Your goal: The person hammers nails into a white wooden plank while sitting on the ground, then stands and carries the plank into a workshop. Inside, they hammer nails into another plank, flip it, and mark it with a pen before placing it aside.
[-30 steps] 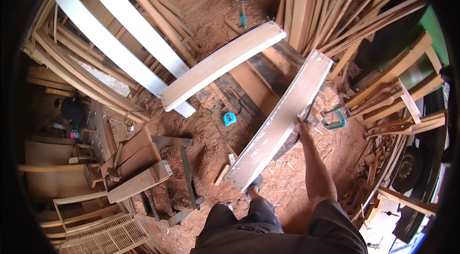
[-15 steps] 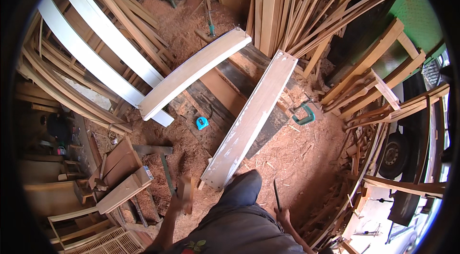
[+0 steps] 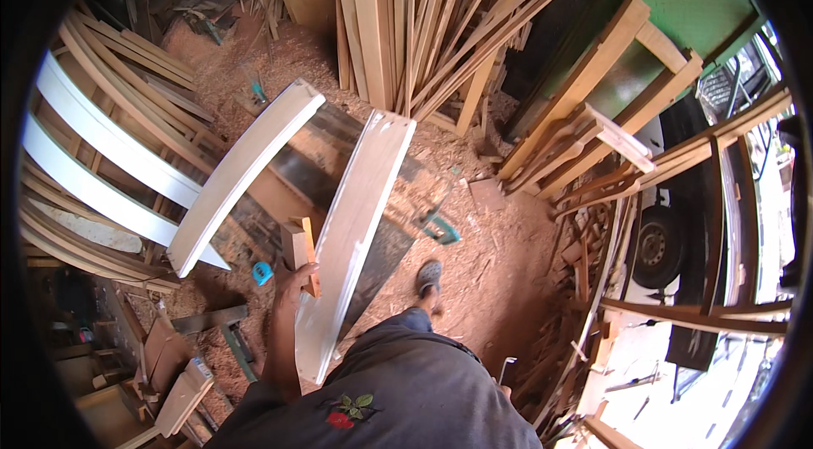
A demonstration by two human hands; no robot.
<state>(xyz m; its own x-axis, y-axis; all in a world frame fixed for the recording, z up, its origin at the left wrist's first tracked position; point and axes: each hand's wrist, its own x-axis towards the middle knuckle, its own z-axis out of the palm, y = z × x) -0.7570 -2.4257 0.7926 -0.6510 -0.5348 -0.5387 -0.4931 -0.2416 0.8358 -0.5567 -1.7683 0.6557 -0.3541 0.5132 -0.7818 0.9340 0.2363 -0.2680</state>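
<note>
My left hand (image 3: 294, 284) is closed round a small wooden block (image 3: 298, 244) with a lighter orange strip along one side. The block is over the left edge of a long board (image 3: 356, 220) with white patches and pale edges. My right hand (image 3: 506, 390), low at my right side and mostly hidden by my shirt, grips a thin metal tool (image 3: 507, 367) with a shiny tip; its exact kind is unclear. Left of the long board a curved board (image 3: 246, 169) with white edges lies across the dark bench (image 3: 385, 250).
A blue tape measure (image 3: 262, 273) lies left of the boards. A green clamp (image 3: 440, 229) is at the bench's right side. Tall timber strips (image 3: 381, 17) lean at the back, wooden frames (image 3: 593, 93) stand right, and white curved pieces (image 3: 110, 131) lie left. Shavings cover the floor (image 3: 500, 279).
My left hand has risen with the wooden block to the long board. I have stepped forward, a foot now showing. My right hand has moved slightly, now more hidden by my shirt. The view has shifted right.
</note>
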